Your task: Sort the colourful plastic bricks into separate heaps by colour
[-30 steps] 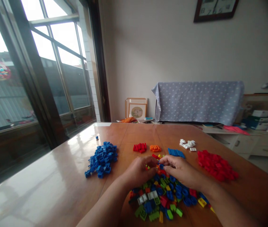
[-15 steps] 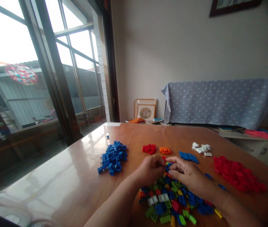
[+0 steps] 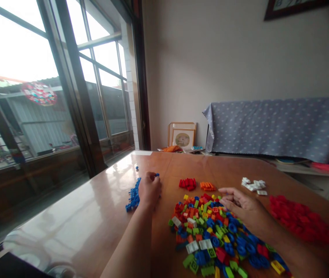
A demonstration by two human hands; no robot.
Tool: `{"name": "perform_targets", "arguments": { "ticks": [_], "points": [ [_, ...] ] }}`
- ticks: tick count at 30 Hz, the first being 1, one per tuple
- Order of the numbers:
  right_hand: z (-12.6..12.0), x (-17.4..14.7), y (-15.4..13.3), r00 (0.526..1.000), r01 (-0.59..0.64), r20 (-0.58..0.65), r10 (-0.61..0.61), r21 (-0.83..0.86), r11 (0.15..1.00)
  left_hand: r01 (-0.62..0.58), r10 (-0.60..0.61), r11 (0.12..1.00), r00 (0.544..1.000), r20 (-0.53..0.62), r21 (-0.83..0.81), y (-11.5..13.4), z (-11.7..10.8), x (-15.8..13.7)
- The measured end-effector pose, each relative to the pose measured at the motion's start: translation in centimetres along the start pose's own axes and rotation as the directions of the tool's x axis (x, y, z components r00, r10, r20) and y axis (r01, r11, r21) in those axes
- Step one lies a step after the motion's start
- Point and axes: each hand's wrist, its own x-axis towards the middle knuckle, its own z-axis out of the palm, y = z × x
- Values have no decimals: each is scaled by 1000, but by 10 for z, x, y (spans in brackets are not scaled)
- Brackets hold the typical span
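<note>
My left hand (image 3: 150, 190) is over the pile of blue bricks (image 3: 133, 196) on the left, covering much of it. Its fingers are pinched, with a small blue brick (image 3: 157, 175) at the tips. On the right, my right hand (image 3: 241, 202) hovers at the far right edge of a mixed heap of toy bricks (image 3: 205, 227). Its fingers are loosely bent and apart from the thumb, and nothing shows between them. The heap holds green, blue, red, orange, yellow and white pieces.
Behind the heap lie a red row of bricks (image 3: 187, 184) and an orange row (image 3: 207, 186). White pieces (image 3: 253, 184) and a red pile (image 3: 300, 220) are at the right. One blue piece (image 3: 137, 168) sits alone near the window side of the wooden table (image 3: 94, 220).
My hands have parted from above the mixed heap. The left has moved left to the blue pile; the right stays near the heap and now hides the blue row. The view has shifted slightly.
</note>
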Motion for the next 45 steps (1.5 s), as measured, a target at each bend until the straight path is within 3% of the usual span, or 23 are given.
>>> {"name": "perform_targets", "arguments": {
  "ticks": [3,8,12,14,17,19,21,23,25,27,29,31,33,36,45],
  "points": [
    [1,1,3,1000,-1,5,1,12,1000,6,15,990,987,-157,138,-13,-9,11],
    [1,4,12,999,1,42,-2,28,1000,55,-26,990,977,-211,131,-21,-9,19],
    [1,3,13,999,-1,34,0,30,1000,9,24,991,971,-239,134,-7,-6,13],
    [1,3,12,1000,-12,22,11,33,999,-89,112,990,970,-216,112,6,-2,2],
    [4,2,14,999,-35,36,34,35,999,-283,283,959,959,14,8,28,7,-25],
    [6,2,16,997,-44,64,42,41,998,-438,442,896,868,227,-67,41,14,-46],
    [9,3,19,994,-48,96,43,51,998,-558,558,818,711,428,-138,50,22,-65],
    [11,3,22,993,-45,108,39,54,998,-619,597,764,569,566,-184,54,30,-79],
    [12,4,24,993,-46,108,41,47,998,-634,581,755,528,619,-168,53,36,-84],
    [12,4,25,993,-55,102,51,37,998,-602,528,791,579,622,-110,47,42,-81],
    [12,5,26,993,-66,100,62,31,997,-498,431,865,689,583,-52,38,46,-71],
    [11,5,27,994,-68,88,65,33,997,-285,278,956,807,522,-68,28,49,-58],
    [11,5,26,996,-65,71,63,34,997,51,57,975,882,468,-215,20,51,-46],
    [9,4,25,996,-72,51,70,43,996,224,-50,924,873,485,-310,10,53,-33],
    [6,2,22,995,-89,45,88,38,995,328,-125,852,884,451,-407,-6,55,-24]
  ]
}}
